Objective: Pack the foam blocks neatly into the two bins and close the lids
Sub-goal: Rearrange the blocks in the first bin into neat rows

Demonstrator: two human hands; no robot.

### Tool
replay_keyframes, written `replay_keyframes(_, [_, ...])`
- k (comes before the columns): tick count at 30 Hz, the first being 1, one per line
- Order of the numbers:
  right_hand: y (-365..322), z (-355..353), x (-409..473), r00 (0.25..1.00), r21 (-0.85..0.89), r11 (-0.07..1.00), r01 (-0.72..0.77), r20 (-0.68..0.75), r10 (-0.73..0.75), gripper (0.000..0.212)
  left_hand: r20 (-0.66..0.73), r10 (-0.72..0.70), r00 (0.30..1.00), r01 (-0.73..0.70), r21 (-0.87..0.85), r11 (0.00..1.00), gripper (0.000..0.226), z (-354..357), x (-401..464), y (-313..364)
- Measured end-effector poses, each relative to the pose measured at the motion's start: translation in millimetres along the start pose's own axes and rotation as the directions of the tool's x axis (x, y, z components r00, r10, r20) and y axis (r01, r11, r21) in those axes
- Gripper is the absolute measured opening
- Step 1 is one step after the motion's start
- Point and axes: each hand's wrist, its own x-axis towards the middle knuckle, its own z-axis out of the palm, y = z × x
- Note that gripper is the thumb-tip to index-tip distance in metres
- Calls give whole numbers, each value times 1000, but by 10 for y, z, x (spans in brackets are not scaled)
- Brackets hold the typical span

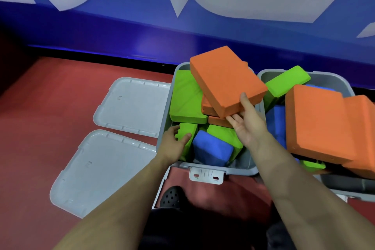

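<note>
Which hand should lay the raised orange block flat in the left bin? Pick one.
Right. The right hand already grips the orange block above the left bin; the left hand holds a green block.

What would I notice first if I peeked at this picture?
Probably the big orange foam block, tilted high over the left bin, with the right hand holding its near corner. Next, the right bin heaped with more orange slabs poking above its rim. On the red floor to the left lie two grey lids, both off, while the left hand grips a small green block in the left bin.
</note>
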Motion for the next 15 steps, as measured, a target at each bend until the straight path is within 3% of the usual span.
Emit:
replay_keyframes(4, [94,-34,68,999,-22,999,40,25,-39,32,53,6,999,-12,104,995,69,54,-26,-31])
replay_keyframes(7, [135,-121,37,999,-188,981,44,23,-41,53,67,-1,998,-16,242,970,69,47,-23,-127])
replay_keyframes(10, [208,-269,-80,986,-367,923,112,-77,-151,47,49,-15,999,-5,377,926,70,56,109,-151])
replay_keyframes(13, [431,-535,-142,946,-686,710,160,-98,-307,48,23,-44,999,28,457,889,78,135,264,-147])
replay_keyframes(15, [595,-723,-58,971,-878,462,127,15,-238,47,17,-54,998,39,484,874,83,197,319,-192])
